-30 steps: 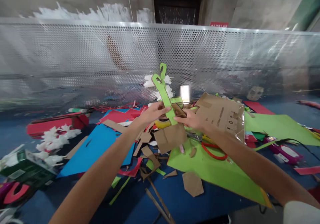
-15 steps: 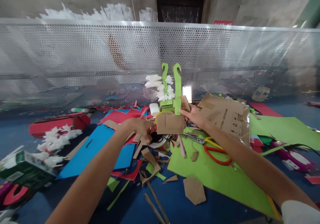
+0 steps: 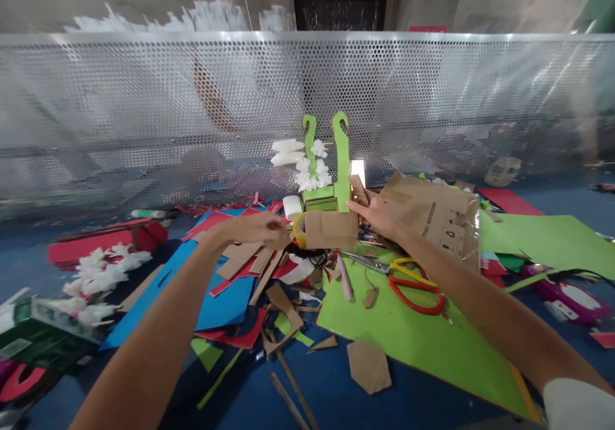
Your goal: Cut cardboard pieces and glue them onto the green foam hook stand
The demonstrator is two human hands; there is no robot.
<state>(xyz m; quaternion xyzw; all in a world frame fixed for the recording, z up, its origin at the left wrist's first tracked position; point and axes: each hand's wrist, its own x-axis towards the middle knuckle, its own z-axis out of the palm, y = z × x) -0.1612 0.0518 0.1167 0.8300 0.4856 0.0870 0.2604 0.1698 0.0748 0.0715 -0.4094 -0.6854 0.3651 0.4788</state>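
A green cardboard construction [image 3: 341, 154] stands upright in the middle, with two hook-topped strips and white tissue-like tufts [image 3: 314, 175] on its left side. My right hand [image 3: 377, 215] grips its right edge, thumb in front, beside a small brown cardboard piece [image 3: 357, 188]. Across the front is a brown cardboard panel [image 3: 331, 230], with a yellow-edged roll [image 3: 298, 230] partly behind it. My left hand [image 3: 257, 227] is just left of that roll, fingers bent together and slightly blurred; whatever they pinch is hard to make out. Cardboard scraps [image 3: 240, 258] lie below it.
Red-and-yellow-handled scissors [image 3: 417, 294] and a pink pen-like stick [image 3: 344, 277] lie on green card [image 3: 408, 340]. Blue card [image 3: 158, 289], a flattened carton [image 3: 423, 212], a purple tool [image 3: 569, 295] and a green box [image 3: 45, 330] surround them. A perforated metal screen [image 3: 158, 109] rises behind.
My left hand has lifted slightly and shifted left, away from the scraps below the roll. My right hand stays on the construction. The whole view has shifted a little.
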